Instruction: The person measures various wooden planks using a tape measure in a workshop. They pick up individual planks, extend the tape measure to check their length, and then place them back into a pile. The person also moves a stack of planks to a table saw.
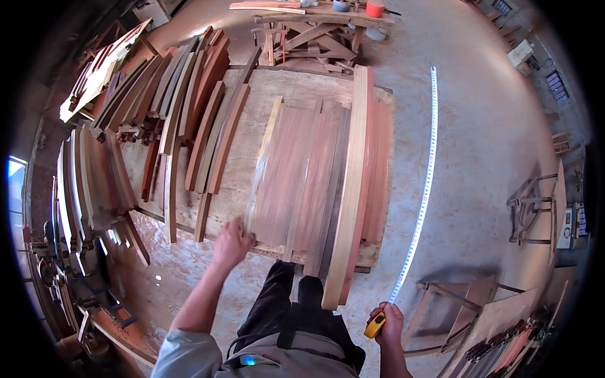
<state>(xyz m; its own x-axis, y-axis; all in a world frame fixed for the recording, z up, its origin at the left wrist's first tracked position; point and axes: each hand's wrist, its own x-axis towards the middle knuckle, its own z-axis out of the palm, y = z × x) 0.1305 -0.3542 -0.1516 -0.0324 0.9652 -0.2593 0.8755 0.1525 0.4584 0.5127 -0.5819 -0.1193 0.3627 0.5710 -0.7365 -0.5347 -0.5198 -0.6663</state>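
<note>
My right hand is closed around a yellow tape measure to the right of the board. Its long white blade stands out far ahead over the floor, bowing slightly. At the board's near edge, my left hand has curled fingers at the near end of a pale wooden strip; the strip is smeared by motion. Beside that strip lie several reddish-brown wooden slats, also blurred. A thick pale beam and a reddish beam run along their right side, overhanging the near edge.
Stacked lengths of timber cover the left part of the plywood board. More timber stands farther left. A wooden workbench holding a red container is beyond. Wooden frames stand at the lower right.
</note>
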